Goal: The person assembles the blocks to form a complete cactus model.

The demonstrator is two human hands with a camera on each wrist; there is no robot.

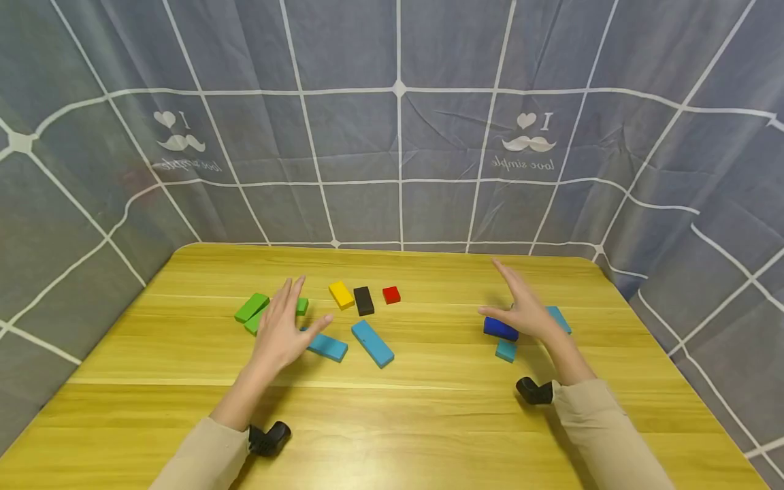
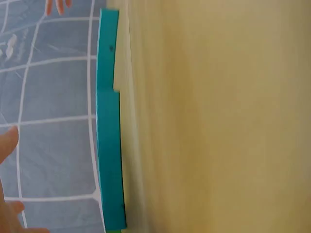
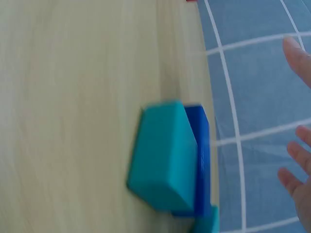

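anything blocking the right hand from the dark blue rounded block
Nothing visible stands between the right hand and the dark blue rounded block; the small light blue rectangular block sits on its near side, outside that gap.

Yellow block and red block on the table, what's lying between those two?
A black block lies between the yellow block and the red block; the head view shows it.

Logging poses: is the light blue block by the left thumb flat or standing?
Lying flat: in the head view, the light blue block shows its broad face upward and a thin side.
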